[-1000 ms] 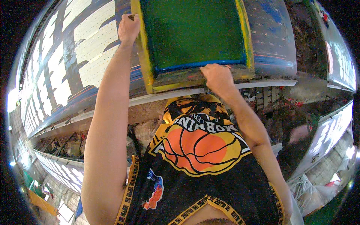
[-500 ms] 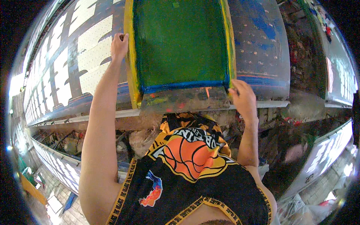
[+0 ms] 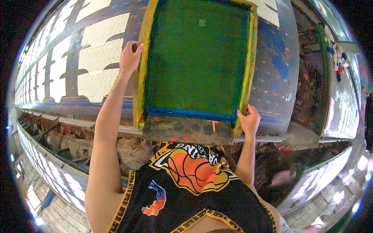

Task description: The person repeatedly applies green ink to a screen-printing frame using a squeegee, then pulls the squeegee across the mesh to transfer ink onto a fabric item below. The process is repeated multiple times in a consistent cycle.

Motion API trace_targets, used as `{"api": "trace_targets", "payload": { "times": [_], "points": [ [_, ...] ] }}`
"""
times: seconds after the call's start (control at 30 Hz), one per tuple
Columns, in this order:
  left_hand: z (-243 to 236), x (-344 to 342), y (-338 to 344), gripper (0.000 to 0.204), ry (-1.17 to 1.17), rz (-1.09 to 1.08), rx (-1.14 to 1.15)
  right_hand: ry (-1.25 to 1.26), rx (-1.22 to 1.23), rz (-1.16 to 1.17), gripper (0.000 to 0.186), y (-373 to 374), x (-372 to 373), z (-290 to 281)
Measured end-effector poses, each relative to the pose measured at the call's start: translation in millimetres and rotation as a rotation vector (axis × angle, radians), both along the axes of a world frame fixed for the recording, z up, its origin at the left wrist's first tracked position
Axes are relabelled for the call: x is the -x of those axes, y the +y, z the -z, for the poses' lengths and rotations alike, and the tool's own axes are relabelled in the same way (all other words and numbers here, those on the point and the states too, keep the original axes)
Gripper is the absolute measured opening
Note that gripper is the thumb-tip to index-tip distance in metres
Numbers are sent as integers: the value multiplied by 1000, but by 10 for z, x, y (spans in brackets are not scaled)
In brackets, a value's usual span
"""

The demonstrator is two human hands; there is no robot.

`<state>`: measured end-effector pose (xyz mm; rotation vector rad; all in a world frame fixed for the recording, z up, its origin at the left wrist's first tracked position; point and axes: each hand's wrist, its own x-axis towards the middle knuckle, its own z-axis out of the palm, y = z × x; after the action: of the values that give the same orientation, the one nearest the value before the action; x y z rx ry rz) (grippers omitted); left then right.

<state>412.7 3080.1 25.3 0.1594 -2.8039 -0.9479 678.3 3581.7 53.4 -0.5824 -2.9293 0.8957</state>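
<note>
A screen frame (image 3: pixel 194 62) with dark green mesh, yellow-smeared sides and a blue band along its near end lies on a long grey table (image 3: pixel 278 101). My left hand (image 3: pixel 130 58) has its fingers closed on the upper part of the frame's left side. Lower down, at the right side near the blue band, my right hand (image 3: pixel 248 116) grips the frame between thumb and curled fingers. Rows of white perforated pieces (image 3: pixel 101 54) lie on the table left of the frame, and more show beyond its top right corner.
Another pale table (image 3: pixel 338 116) runs along the right, with small coloured items (image 3: pixel 340 58) piled on its far part. A dark, cluttered gap separates it from this one. Behind me, more long boards (image 3: pixel 52 167) flank a littered floor (image 3: pixel 58 138), with tiled ground beyond them.
My right hand has moved from the frame's near edge round to its right side and closed there. The frame and my left hand sit lower in the view than a second ago.
</note>
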Motion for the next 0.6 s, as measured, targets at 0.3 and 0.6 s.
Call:
{"api": "trace_targets", "payload": {
  "times": [0.3, 0.6],
  "points": [
    [-66, 84, -201, 52, -90, 37, -52, 159, -29, -123, 29, -75, -20, -586],
    [-1038, -795, 217, 54, 47, -171, 123, 235, 56, -340, 28, 842, 179, -474]
  ]
}}
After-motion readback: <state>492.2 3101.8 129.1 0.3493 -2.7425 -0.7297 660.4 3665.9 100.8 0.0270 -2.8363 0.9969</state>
